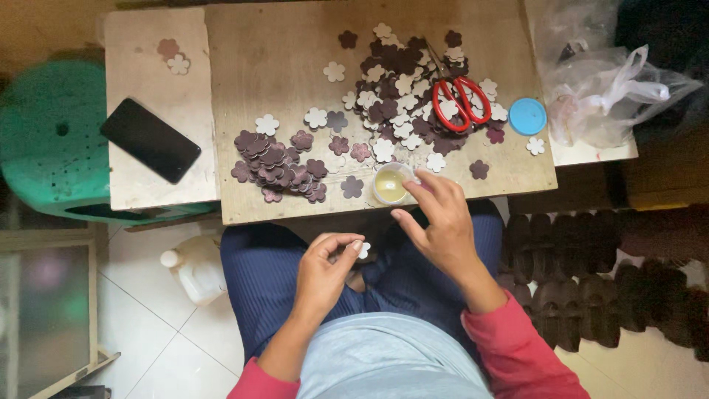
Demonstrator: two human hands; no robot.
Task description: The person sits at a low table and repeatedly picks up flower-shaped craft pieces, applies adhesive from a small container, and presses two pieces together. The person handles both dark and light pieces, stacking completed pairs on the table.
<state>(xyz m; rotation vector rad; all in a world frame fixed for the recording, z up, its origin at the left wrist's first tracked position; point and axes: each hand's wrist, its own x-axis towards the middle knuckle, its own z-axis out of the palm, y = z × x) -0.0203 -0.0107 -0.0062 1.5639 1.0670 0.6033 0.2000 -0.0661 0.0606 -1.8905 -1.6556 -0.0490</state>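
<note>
The left hand [325,270] is pinching a small white flower [363,250], while the right hand [437,222], fingers loose, is maybe touching the little cup [390,185] at the counter's [273,59] front edge.

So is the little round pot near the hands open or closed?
Open. The small pot shows yellowish liquid inside, and a blue lid lies apart on the board.

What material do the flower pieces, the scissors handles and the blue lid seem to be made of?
Flower pieces: probably thin foam or felt sheet; flat, matte, cleanly die-cut, brown on one face and white on the other. Scissors handles: glossy red plastic, with a smooth shine. Blue lid: plastic, with an even colour and a moulded round rim. The left hand pinches one white piece.
</note>
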